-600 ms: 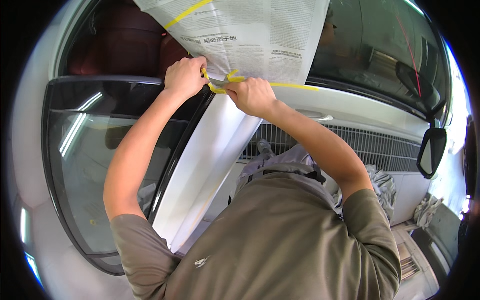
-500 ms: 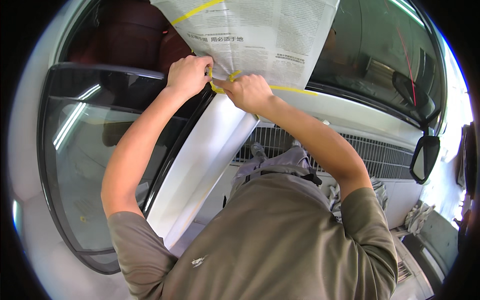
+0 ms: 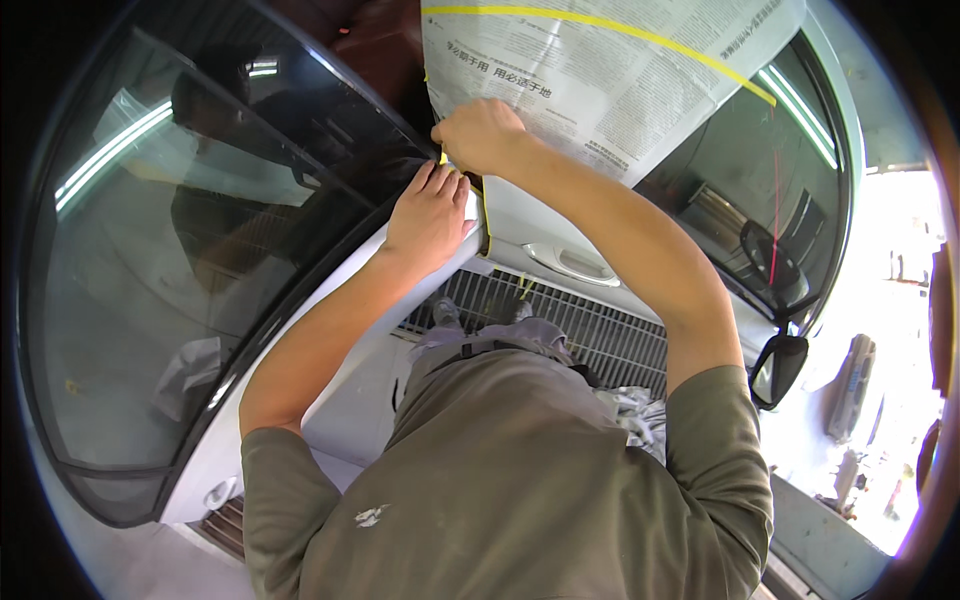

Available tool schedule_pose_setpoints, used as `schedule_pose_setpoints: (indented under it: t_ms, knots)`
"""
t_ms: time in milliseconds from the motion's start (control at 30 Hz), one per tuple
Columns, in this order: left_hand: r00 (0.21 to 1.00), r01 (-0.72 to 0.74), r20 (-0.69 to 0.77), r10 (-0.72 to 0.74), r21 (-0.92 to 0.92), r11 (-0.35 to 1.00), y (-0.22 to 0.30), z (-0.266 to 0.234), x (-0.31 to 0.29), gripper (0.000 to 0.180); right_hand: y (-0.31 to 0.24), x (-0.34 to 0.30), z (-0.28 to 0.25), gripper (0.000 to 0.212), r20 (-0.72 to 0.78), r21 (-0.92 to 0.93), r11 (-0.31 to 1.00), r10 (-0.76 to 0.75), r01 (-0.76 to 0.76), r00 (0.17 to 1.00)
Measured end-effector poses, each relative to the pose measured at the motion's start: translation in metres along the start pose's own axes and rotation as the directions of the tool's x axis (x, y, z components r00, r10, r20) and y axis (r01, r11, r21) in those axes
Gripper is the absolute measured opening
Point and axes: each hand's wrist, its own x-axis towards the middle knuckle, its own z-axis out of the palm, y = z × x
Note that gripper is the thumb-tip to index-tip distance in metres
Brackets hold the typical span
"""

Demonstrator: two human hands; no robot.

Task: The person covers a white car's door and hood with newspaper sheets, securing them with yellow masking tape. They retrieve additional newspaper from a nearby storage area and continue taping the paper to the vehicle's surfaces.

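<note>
A newspaper sheet [image 3: 590, 85] with yellow masking tape [image 3: 600, 27] across it hangs over the car's dark window area. At its lower left corner my right hand [image 3: 485, 135] is closed, its fingers curled in; what they grip is hidden. A bit of yellow tape shows just below those fingertips. My left hand [image 3: 432, 212] lies on the white upper edge of the left car door [image 3: 350, 262], fingers stretched out, close under the right hand. A yellow tape line [image 3: 487, 225] runs down the white edge beside the left hand.
The left door's large dark glass [image 3: 230, 200] fills the left side. To the right are a white door with a handle [image 3: 575, 262], a dark window [image 3: 735, 170] and a side mirror [image 3: 778, 370]. A floor grate [image 3: 600, 325] and crumpled pale material [image 3: 640, 415] lie below.
My left hand has left the newspaper corner and come down onto the door edge. The right hand stays by the corner, now higher on the paper. The left door has swung inward, and the view has shifted.
</note>
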Motion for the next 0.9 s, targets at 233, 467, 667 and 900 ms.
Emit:
schedule_pose_setpoints:
  t_ms: [233, 467, 667, 900]
  knots:
    - [0.997, 0.048, 0.051, -0.057, 0.168, 0.985, 0.007, 0.023, 0.010, 0.071, -0.003, 0.027, -0.017, 0.019, 0.234, -0.164, 0.974, -0.115, 0.156, 0.965]
    - [0.994, 0.028, 0.096, -0.045, 0.179, 0.983, 0.005, 0.024, 0.015, 0.066, -0.014, 0.031, -0.022, 0.023, 0.247, -0.221, 0.971, -0.032, 0.089, 0.968]
    - [0.991, 0.041, 0.118, -0.067, 0.214, 0.976, 0.011, 0.022, 0.014, 0.068, -0.019, 0.036, -0.016, 0.026, 0.232, -0.273, 0.962, 0.053, 0.013, 0.971]
    - [0.988, 0.065, 0.127, -0.092, 0.196, 0.978, 0.008, 0.020, 0.011, 0.068, -0.023, 0.055, -0.008, 0.032, 0.269, -0.348, 0.937, 0.084, 0.016, 0.960]
